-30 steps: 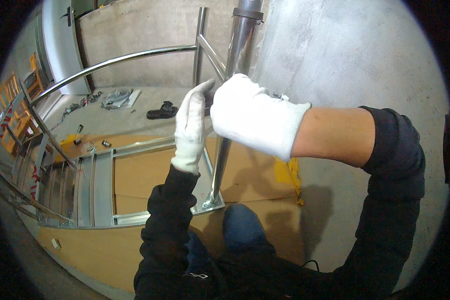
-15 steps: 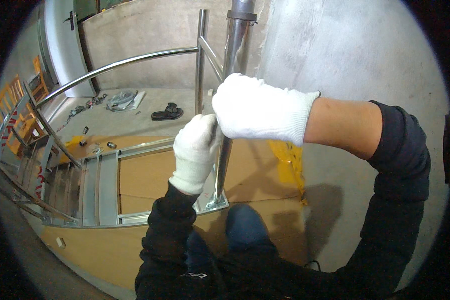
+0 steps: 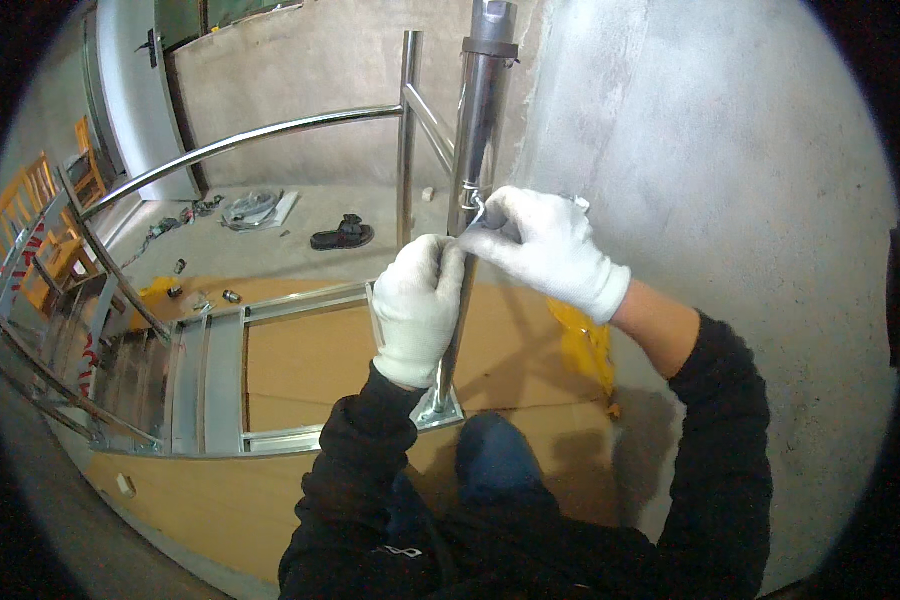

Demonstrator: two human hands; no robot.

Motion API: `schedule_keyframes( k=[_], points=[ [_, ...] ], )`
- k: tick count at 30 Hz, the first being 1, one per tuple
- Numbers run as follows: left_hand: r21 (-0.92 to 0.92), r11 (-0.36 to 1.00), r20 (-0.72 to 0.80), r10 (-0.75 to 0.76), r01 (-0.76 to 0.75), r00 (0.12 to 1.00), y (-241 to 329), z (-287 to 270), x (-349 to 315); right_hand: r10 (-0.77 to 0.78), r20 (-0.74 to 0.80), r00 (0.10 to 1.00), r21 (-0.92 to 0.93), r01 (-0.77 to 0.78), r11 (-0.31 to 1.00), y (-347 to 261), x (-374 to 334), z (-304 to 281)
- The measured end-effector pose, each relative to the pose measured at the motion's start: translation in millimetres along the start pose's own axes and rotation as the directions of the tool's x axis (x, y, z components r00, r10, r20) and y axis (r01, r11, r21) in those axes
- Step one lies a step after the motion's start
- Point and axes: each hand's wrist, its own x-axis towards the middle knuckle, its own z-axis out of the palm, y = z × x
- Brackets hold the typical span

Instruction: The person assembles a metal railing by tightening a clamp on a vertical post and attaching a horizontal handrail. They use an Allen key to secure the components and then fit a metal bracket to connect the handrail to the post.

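Looped silver wire (image 3: pixel 473 194) is seen on the upright metal post (image 3: pixel 478 120), whose foot is set at the near right corner of the metal frame (image 3: pixel 209 385), laid on cardboard (image 3: pixel 305 365). Near the wire's tail, the left hand's (image 3: pixel 417 305) fingers are bent nearly closed; the right hand's (image 3: pixel 558 252) are curled, slightly parted. By which the tail is held cannot be told.

The post (image 3: pixel 482 115) stands at the near right corner of the frame (image 3: pixel 208 370), which lies on the cardboard (image 3: pixel 200 500). The wire (image 3: pixel 472 194) sits on the post above the left hand (image 3: pixel 415 305). The right hand (image 3: pixel 552 245) is positioned mainly right of the post. The sandal (image 3: pixel 341 235) lies behind the frame; the chairs (image 3: pixel 58 255) stand far left.
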Motion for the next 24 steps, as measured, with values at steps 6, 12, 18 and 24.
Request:
schedule_keyframes(
  k=[6, 12, 18, 24],
  points=[
    [0.014, 0.999, 0.016, 0.040, -0.040, 0.999, -8.0, 3.6, 0.4, 0.060, -0.163, 0.985, 0.032, -0.055, 0.998, 0.9, -0.7, 30.4],
    [-0.076, 0.995, 0.080, 0.063, -0.057, 0.995, -9.2, 20.1, -2.6, -0.308, -0.137, 0.942, -0.348, 0.245, 0.905, 3.5, 2.8, 18.8],
    [-0.409, 0.877, 0.193, -0.187, 0.253, 0.963, 7.2, 16.4, 1.1, -0.504, 0.342, 0.793, -0.558, 0.603, 0.570, 2.6, 33.7, -23.9],
    [-0.621, 0.729, 0.135, -0.263, 0.288, 0.955, 8.0, 2.6, 12.2, -0.551, 0.410, 0.726, -0.448, 0.687, 0.572, -4.2, 43.5, -47.9]
  ],
)
